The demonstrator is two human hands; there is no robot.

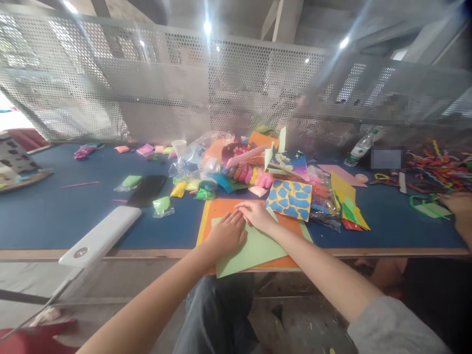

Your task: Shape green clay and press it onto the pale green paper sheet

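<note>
A light green sheet of paper [254,248] lies on an orange sheet [221,206] at the table's near edge, overhanging it a little. My left hand [226,233] rests flat on the green sheet, fingers stretched out and together. My right hand [256,214] lies just beyond it, fingers flat, pressing the upper edge of the green paper. Neither hand grips anything. A yellow card with blue blotches [289,199] lies right of my right hand.
On the blue table [55,211] sit a pile of coloured clay packets and papers [239,167], a black pouch [147,190], a white flat device [99,236], a water bottle [359,147] and pipe cleaners [440,167]. Another person's hand [459,204] is at the right edge.
</note>
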